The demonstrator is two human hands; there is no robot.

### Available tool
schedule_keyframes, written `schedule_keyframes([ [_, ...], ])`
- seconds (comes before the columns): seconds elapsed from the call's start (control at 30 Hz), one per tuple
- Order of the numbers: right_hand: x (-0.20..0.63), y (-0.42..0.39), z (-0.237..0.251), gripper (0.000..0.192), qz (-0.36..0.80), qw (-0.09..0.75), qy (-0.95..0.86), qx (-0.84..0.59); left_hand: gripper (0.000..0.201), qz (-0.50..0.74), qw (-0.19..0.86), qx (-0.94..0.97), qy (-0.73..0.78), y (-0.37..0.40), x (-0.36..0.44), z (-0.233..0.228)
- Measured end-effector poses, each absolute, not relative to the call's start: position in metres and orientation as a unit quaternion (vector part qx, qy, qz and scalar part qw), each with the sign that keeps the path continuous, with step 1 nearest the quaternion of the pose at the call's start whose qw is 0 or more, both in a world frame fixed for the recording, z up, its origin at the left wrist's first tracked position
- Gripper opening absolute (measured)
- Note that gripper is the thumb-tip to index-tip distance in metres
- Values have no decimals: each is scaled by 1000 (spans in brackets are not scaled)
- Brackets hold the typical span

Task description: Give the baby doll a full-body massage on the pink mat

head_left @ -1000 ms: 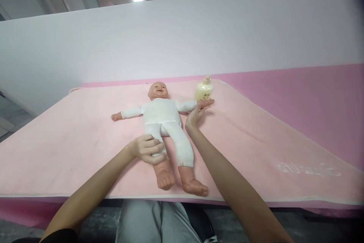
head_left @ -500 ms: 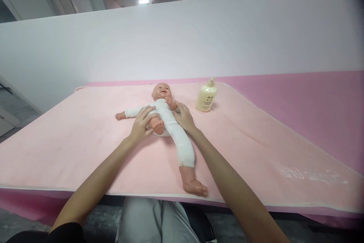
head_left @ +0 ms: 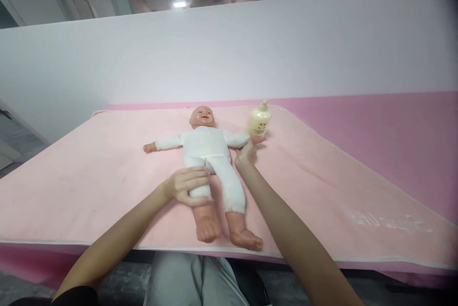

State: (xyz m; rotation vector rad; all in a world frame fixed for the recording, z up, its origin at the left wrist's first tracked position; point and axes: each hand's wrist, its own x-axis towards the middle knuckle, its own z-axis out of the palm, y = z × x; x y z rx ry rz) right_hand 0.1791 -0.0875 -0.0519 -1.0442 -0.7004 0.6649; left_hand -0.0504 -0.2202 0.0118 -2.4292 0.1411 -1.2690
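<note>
On the pink mat (head_left: 107, 186), the doll (head_left: 209, 153) lies face-up: left hand (head_left: 188, 185) closed round its shin, right hand (head_left: 245, 153) closed on its wrist; likely light, soft-bodied with stiff limbs, best held there.

A baby doll (head_left: 205, 153) in white clothes lies on its back on a pink towel (head_left: 322, 177), arms spread. The left hand (head_left: 186, 185) wraps around one of its lower legs; the right hand (head_left: 246, 152) holds the doll's wrist, just beside a pale yellow pump bottle (head_left: 259, 122)

Doll (head_left: 209, 153): glossy plastic, white cloth; towel (head_left: 107, 163): fuzzy.
</note>
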Motion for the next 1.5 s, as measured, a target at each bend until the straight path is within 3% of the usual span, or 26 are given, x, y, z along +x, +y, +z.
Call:
schedule_keyframes([
  [0.13, 179, -94, -47, 59, 304, 744, -236, -546, 29, -406, 254, -871, 104, -220, -47, 13],
  [0.33, 166, -119, -23, 51, 166, 728, -399, -533, 27, -521, 265, -796, -155, -190, -74, 3],
  [0.43, 159, -125, -21, 49, 109, 648, -559, -506, 42, -580, 150, -744, -296, -177, -81, -4],
  [0.5, 157, -124, -24, 48, 91, 565, -649, -501, 46, -555, 74, -753, -346, -172, -80, -5],
  [0.63, 157, -118, -32, 51, 86, 494, -684, -530, 41, -468, 70, -819, -326, -171, -77, 0],
  [0.9, 157, -128, -24, 46, 164, 608, -612, -478, 31, -505, 152, -829, -185, -180, -81, 5],
  [1.13, 158, -128, -20, 42, 192, 710, -439, -517, 15, -448, 256, -851, -97, -194, -76, 13],
  [1.4, 182, -97, -43, 49, 198, 728, -261, -602, 38, -413, 304, -858, 13, -209, -54, 13],
  [1.5, 191, -90, -53, 57, 197, 717, -292, -602, 38, -398, 296, -868, 36, -215, -50, 11],
])
